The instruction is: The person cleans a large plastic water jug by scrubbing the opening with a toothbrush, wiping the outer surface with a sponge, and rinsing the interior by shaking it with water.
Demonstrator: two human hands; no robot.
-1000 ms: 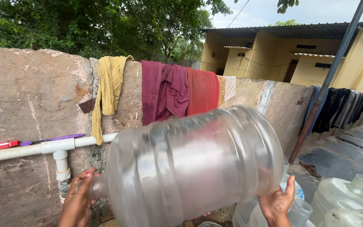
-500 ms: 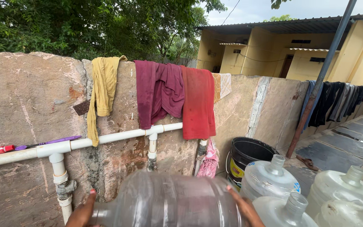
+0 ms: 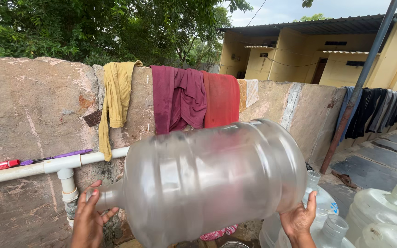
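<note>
A large clear plastic water jug (image 3: 207, 179) is held sideways in front of me, its neck pointing left and its base up to the right. My left hand (image 3: 90, 218) grips the neck at the lower left. Under the base at the lower right, my right hand (image 3: 299, 220) supports the jug. The jug hides the lower wall and part of the white pipe (image 3: 47, 166) behind it.
A stone wall (image 3: 28, 105) carries a yellow cloth (image 3: 116, 96), a maroon cloth (image 3: 178, 96) and a red cloth (image 3: 221, 98). Several more clear jugs (image 3: 382, 216) stand at the lower right. A metal pole (image 3: 359, 87) and dark hanging clothes (image 3: 377, 112) are to the right.
The jug has swung back up from low in view to chest height, tilted with its base raised to the right. Both hands kept their hold on it.
</note>
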